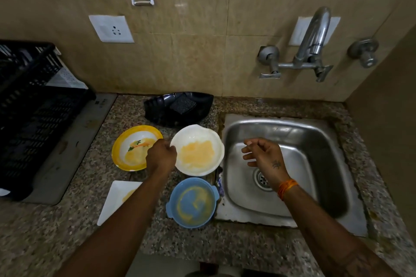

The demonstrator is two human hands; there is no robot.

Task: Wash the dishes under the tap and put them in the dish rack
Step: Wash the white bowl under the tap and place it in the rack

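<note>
Head view: granite worktop (90, 231), black dish rack (33, 108) far left, steel sink (315, 141) right. White bowl (198, 149), yellow bowl (132, 147), blue bowl (192, 202) sit soiled beside sink. Left hand (161, 155) pinches white bowl's rim; right hand (263, 155) hovers loosely curled, empty, over sink.

My 1 head camera looks steeply down, close over the surface (90, 159) and sink (315, 132), facing the wall (202, 40).
</note>
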